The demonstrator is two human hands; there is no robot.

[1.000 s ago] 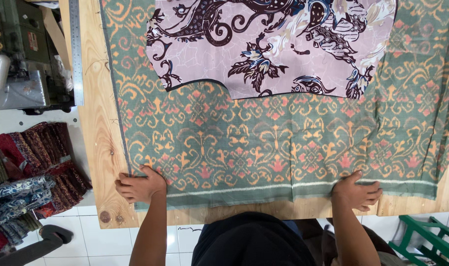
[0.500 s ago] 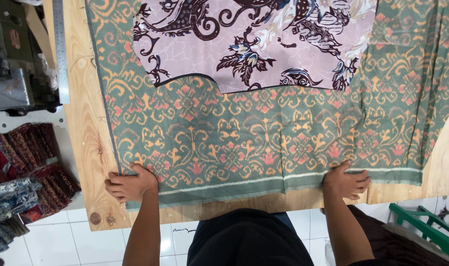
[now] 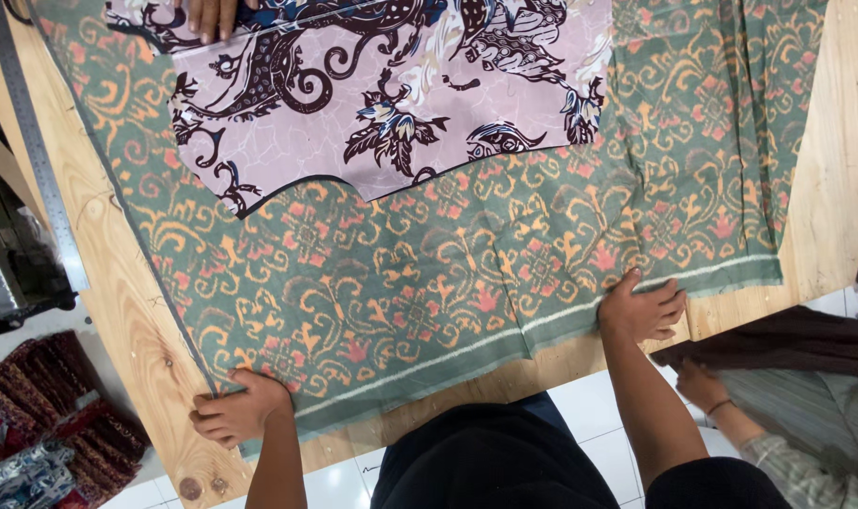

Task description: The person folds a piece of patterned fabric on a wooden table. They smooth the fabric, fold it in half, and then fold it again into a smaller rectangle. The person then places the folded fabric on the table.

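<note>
Green patterned cloth: lies flat on wooden table, near edge pinched in left hand and right hand. Handling: judged best drawn evenly, both corners level, hem straight between grips.

Our left hand sits lower left of frame, fingers curled, knuckles pointing left, forearm running down to the bottom edge. Our right hand is right of centre, palm down, fingers bent, forearm angling down-right. Both arms bare.
</note>
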